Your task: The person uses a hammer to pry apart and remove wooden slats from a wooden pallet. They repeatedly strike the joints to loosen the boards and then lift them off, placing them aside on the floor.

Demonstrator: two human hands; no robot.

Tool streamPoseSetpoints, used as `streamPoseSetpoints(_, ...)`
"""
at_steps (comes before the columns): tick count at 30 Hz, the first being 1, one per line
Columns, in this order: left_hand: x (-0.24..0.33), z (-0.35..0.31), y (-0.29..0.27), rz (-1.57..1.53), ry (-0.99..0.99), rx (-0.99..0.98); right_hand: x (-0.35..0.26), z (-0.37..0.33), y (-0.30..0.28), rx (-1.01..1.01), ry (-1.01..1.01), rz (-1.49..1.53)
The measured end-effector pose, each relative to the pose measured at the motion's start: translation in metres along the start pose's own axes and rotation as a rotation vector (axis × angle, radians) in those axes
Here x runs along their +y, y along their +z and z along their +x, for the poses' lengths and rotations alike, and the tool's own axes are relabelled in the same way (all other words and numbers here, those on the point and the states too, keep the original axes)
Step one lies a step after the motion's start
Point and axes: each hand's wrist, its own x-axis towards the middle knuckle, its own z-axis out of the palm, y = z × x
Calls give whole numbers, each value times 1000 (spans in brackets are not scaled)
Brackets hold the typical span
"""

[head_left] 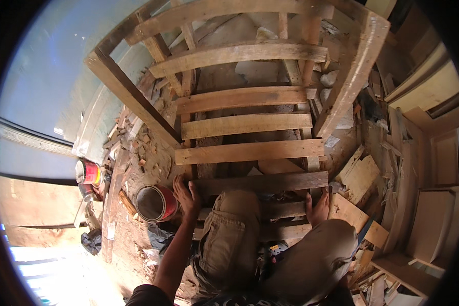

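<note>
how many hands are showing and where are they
2: the left hand at the left end of the dark slat, beside the red bucket; the right hand at its right end, wrist hidden behind the right knee.

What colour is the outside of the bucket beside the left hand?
Mostly red; the bucket shows best in the head view.

Right forearm hidden behind khaki-trousered right knee [316, 250], below right hand [319, 206]. Dark brown wooden slat [284, 210], left of right hand: partly covered by khaki-trousered left leg [232, 224]. Brown slatted wooden frame [247, 126], beyond hand: top cut off.
</note>
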Motion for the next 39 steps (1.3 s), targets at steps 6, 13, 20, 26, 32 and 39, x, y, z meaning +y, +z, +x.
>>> streamPoseSetpoints(6, 6, 4, 12, 7, 44, -64, 12, 0, -3, 19, 57, 33)
streamPoseSetpoints(13, 5, 7, 4, 35, 74, -94, 21, -3, 1, -117, 148, 66)
streamPoseSetpoints(20, 23, -7, -1, 255, 75, -121, -31, -2, -12, -153, -71, -304)
streamPoseSetpoints(26, 54, -91, -41, 14, 124, -505, -127, -41, -5, -518, -373, -86)
streamPoseSetpoints(32, 27, -165, -50, -379, -1430, -438, -108, 0, 37, -794, -526, -531)
streamPoseSetpoints(39, 59, -185, -63, -1290, -1568, -439, -134, 12, 40, -963, -464, -589)
